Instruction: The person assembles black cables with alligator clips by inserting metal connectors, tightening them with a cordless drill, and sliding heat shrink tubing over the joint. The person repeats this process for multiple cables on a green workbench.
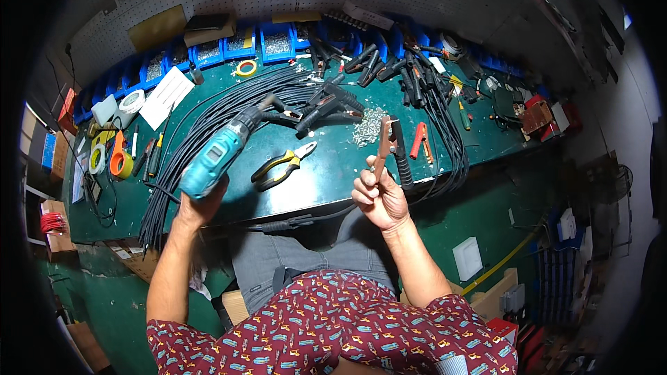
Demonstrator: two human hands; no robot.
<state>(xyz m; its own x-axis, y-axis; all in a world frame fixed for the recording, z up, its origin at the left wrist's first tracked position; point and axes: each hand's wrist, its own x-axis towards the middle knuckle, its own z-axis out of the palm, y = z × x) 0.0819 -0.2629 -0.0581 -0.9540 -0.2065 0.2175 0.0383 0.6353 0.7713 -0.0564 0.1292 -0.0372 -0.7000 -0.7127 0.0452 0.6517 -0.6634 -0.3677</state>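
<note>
My left hand (200, 210) is wrapped round the grip of a teal cordless drill (214, 154), its chuck pointing up and to the right over the bench. In my right hand (381, 200) I hold a cable clamp (383, 149) upright, with a copper-coloured jaw and a black handle part beside it. Between my hands, yellow-and-black pliers (279, 169) lie on the green bench. Just beyond the clamp is a heap of small silvery screws (369, 128). A red-handled clamp piece (418, 140) rests to its right. Several black clamps (326, 107) are piled beyond the pliers.
Thick bundles of black cable lie across the green bench (313, 194), left (222, 107) and right (451, 146). Blue bins (276, 43) of small parts line the back. Tape rolls (121, 161) and screwdrivers (155, 160) lie at the left. A white block (467, 258) sits below right.
</note>
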